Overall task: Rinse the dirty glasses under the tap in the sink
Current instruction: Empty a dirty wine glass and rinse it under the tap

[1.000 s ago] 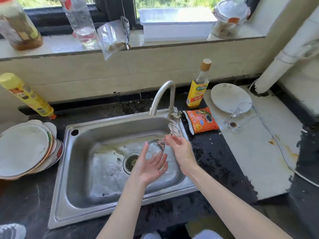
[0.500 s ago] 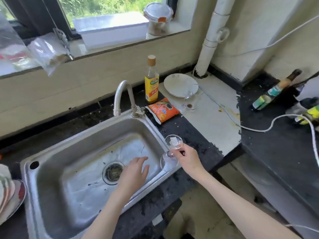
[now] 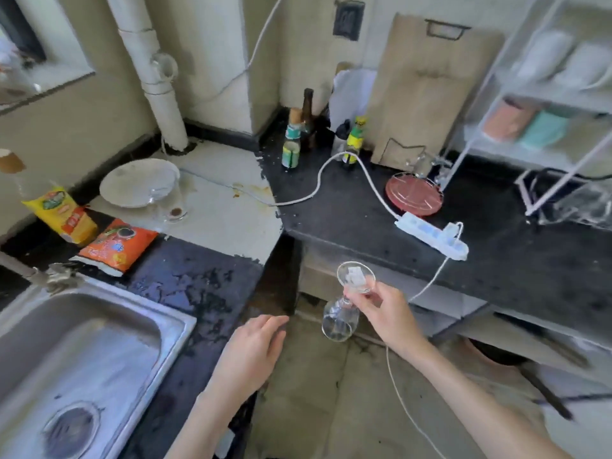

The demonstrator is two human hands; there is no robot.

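My right hand (image 3: pixel 384 309) grips a clear stemmed glass (image 3: pixel 341 318) by its stem, upside down, with the foot up and the bowl hanging over the floor gap between the two counters. My left hand (image 3: pixel 251 352) hovers open, fingers relaxed, over the dark counter edge to the right of the steel sink (image 3: pixel 178 329). A second glass (image 3: pixel 172 202) with a brown residue at its bottom stands on the pale counter beside a white plate (image 3: pixel 132 183). Only the tap's base (image 3: pixel 49 276) shows at the left edge.
An orange packet (image 3: pixel 119 246) and a yellow bottle (image 3: pixel 63 215) lie near the sink. The dark right counter carries a white power strip (image 3: pixel 430 236) with cables, a red round trivet (image 3: pixel 414 193), sauce bottles (image 3: pixel 291 147), a cutting board (image 3: pixel 427 91) and a white wire rack (image 3: pixel 546 104).
The view has swung right, away from the sink. My right hand carried the glass out of the sink toward the right counter. My left hand left the sink basin.
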